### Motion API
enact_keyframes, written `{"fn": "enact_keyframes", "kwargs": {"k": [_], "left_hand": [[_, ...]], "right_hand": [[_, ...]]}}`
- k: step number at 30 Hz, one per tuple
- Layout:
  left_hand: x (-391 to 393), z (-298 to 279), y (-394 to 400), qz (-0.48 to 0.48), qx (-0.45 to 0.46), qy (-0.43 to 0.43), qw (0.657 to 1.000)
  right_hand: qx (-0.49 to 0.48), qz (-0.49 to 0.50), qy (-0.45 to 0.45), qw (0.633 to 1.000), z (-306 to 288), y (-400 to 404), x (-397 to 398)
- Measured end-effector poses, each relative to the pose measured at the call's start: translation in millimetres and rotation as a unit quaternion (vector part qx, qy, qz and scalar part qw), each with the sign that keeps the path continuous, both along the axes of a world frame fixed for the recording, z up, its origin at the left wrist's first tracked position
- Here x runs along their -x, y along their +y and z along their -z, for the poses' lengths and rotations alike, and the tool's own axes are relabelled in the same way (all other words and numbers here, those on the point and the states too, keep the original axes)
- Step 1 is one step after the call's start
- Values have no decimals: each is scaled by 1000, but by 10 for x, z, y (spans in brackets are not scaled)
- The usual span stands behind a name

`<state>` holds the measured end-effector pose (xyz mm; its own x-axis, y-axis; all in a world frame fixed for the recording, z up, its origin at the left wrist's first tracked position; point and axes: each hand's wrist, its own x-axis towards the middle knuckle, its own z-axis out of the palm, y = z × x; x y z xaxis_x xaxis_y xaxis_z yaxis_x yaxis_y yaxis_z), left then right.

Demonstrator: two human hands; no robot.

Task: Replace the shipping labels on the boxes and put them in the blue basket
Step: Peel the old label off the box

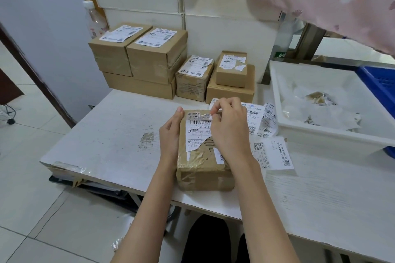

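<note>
A clear plastic bottle stands at the far left against the wall, behind a stack of brown cardboard boxes on a worn white bench. Two large labelled boxes sit on a flat one; to their right stand a smaller labelled box and a small box with a torn label resting on a wider one.

At the near centre, a taped cardboard box lies on the bench by its front edge. Its shipping label is partly torn away, baring brown card on the lower right. The left hand grips the box's left side, thumb on the top far corner. The right hand pinches a lifted strip of label at the box's far edge.

Just right of the box, loose label sheets lie fanned on the bench, some tucked under a white tray. The tray holds crumpled white backing paper and scraps of torn label and brown tape. At the far right edge, the blue basket sits partly over the tray; its contents are out of view.
</note>
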<state>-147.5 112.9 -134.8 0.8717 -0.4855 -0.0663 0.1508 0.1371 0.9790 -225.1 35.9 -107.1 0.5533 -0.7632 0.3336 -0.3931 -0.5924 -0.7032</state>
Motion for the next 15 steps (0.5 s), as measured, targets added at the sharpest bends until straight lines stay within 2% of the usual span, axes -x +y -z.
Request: {"fn": "enact_keyframes", "kwargs": {"k": [7,15], "left_hand": [[23,-26,8,5,8,4,1000],[-3,-2,2,-4,4,9,1000]], "right_hand": [[-12,-8,-31,999,24,-23,7],[7,-4,7,1000,36,-30,-12]]}}
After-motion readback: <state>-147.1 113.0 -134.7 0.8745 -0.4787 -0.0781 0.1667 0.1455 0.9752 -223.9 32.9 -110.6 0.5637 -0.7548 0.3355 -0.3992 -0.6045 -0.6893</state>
